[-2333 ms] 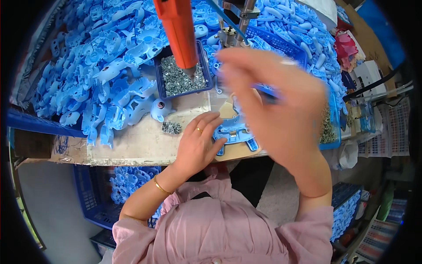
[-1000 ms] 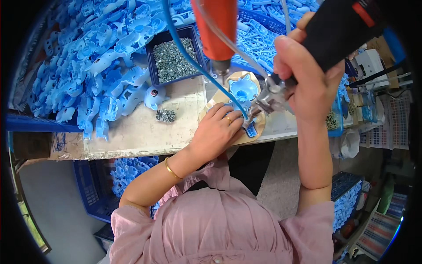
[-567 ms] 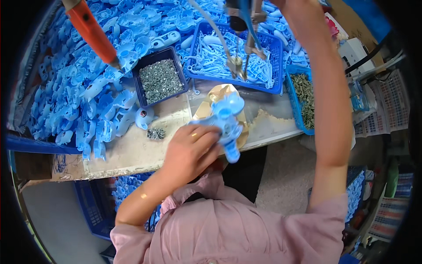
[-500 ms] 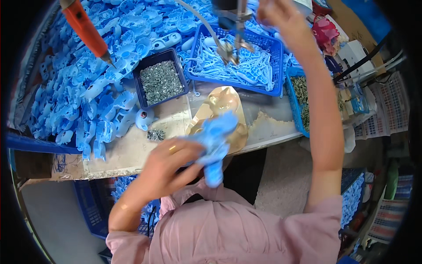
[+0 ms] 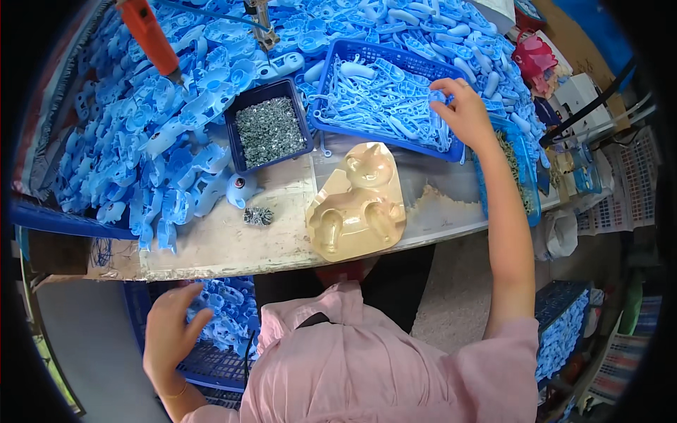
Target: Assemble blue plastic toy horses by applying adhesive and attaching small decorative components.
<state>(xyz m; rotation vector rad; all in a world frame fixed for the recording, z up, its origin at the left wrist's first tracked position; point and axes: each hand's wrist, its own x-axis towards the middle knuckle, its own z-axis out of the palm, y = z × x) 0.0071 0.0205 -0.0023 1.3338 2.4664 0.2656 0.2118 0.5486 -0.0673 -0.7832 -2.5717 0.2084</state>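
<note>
My left hand (image 5: 173, 328) is low at the left, over a blue crate (image 5: 218, 378) of blue plastic toy parts (image 5: 229, 310) below the table edge. Its fingers and thumb are apart, with nothing in them. At the right end of a blue basket (image 5: 388, 139) hovers my right hand (image 5: 465, 116), fingers curved and thumb apart, with nothing visible between them. Thin blue plastic pieces (image 5: 381, 99) fill that basket. A tan moulded holder (image 5: 352, 187) with hollows lies bare at the table's front edge.
Blue toy shells (image 5: 155, 141) are heaped across the left and back. A dark blue tray (image 5: 271, 134) holds small screws; a light blue basket (image 5: 532, 204) stands at right. An orange power screwdriver (image 5: 149, 39) and a metal tool (image 5: 262, 25) hang above. A small metal cluster (image 5: 258, 216) lies nearby.
My left hand has moved down and left from over the holder, and the blue toy has left it. My right hand has come down to the basket; the metal tool has swung up and left.
</note>
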